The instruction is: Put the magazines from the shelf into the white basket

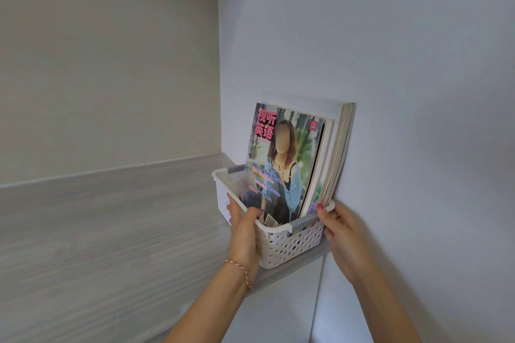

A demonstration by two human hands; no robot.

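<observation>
The white basket (287,245) sat on the grey shelf (111,231) at about 5 o'clock from the view's centre, magazines (281,164) standing upright inside, leaning toward 1 o'clock against the wall. The left hand (243,228) gripped its 9 o'clock rim, fingers curled over the edge. The right hand (341,234) held the 3 o'clock corner, thumb on the rim.

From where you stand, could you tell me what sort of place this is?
Probably a storage nook or closet at home. A pale wood-grain shelf runs into a corner of plain walls, cabinet doors sit below, and both hands, left and right, grip a white perforated basket of magazines.
</observation>
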